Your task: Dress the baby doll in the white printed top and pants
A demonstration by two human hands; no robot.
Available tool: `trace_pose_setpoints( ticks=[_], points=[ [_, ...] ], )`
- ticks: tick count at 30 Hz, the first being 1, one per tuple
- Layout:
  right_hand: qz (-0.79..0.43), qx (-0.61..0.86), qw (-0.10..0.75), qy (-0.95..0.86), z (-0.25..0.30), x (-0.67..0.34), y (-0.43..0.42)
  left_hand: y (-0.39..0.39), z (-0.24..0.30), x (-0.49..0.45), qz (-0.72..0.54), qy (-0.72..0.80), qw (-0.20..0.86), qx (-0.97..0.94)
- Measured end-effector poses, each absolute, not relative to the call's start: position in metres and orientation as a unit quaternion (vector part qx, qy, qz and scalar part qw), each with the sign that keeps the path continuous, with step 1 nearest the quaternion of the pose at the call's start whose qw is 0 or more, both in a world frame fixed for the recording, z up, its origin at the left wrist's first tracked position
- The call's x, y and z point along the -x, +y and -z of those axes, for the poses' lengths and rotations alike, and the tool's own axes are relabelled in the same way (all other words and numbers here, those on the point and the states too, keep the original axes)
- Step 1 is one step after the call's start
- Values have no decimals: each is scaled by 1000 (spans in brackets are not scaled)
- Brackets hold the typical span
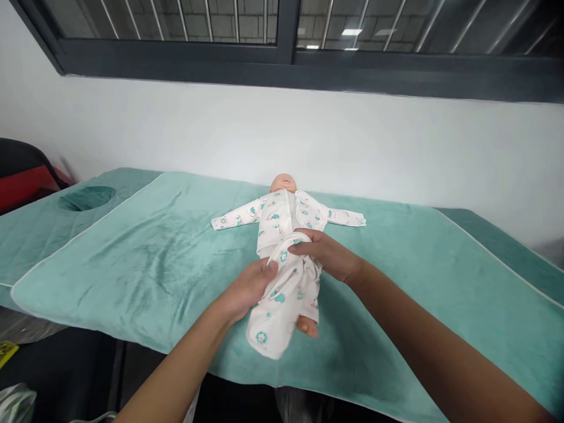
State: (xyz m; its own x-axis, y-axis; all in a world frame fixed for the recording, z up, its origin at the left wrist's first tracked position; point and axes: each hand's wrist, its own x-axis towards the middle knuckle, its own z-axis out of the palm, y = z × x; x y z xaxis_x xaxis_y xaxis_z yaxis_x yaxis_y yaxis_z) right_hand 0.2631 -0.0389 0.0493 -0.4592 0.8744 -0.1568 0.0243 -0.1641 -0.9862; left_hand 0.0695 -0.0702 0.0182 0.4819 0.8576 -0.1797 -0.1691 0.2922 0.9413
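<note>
We grip the printed trousers [282, 294] with our left hand [250, 288] and right hand [329, 252]. The doll's head [283, 183] lies toward the far wall [352, 141].

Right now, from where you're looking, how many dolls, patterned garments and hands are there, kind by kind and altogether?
Dolls: 1, the doll lying face up
Patterned garments: 2, the top and the trousers
Hands: 2, the left hand and the right hand
Total: 5
</note>
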Motion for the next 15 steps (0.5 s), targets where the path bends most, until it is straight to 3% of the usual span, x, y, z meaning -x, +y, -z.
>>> trace_pose_setpoints(
  ticks=[3,7,9,15],
  points=[
    [-644,399,312,-574,-49,-259,-41,-72,-16,-69,-362,350,733,-457],
    [-625,376,128,-672,-56,-258,-45,-72,-17,-77,-479,345,730,-345],
    [-602,385,82,-695,-57,-259,-45,-76,-17,-82,-487,349,738,-311],
    [-601,383,229,-663,-40,-253,-42,-106,-9,-88,-463,428,714,-304]
  ],
)
